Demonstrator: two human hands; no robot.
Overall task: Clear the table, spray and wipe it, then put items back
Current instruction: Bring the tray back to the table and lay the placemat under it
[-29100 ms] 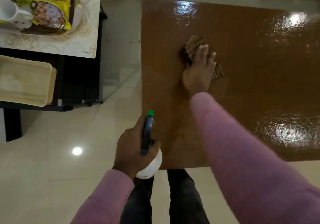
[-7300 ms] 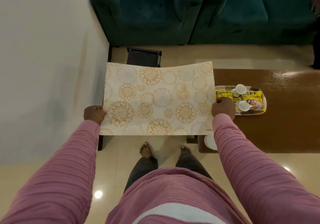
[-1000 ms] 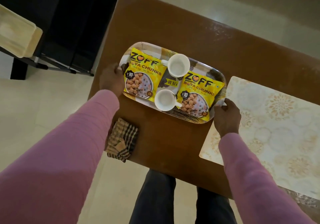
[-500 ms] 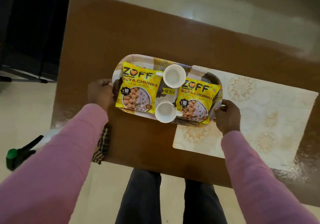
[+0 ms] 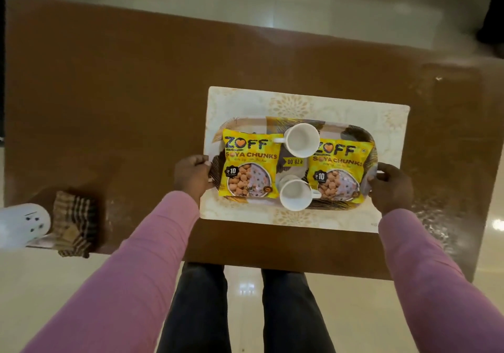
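Tray (image 5: 245, 123) is square over the mat (image 5: 387, 123), on the right half of the table (image 5: 122, 93), with both hands on it. The left hand (image 5: 192, 178) has its fingers curled round the tray's left end. The right hand (image 5: 391, 189) is curled the same way round the right end, so it's a proper two-handed grip, one at each short side. Can't tell if the tray is actually resting on the mat or held just above it, tbh.

On the tray there's a left packet (image 5: 249, 167) and a right packet (image 5: 336, 172), both yellow soya chunks, lying flat side by side. The far cup (image 5: 301, 140) and near cup (image 5: 296, 196) stand upright between them, white, nothing visible inside. The mat shows all round the tray.

Over at the table's near left corner is the checked cloth (image 5: 73, 227), bunched up and hanging a bit off the edge. Just beside it is the white bottle (image 5: 21, 227), partly cut off by the frame.
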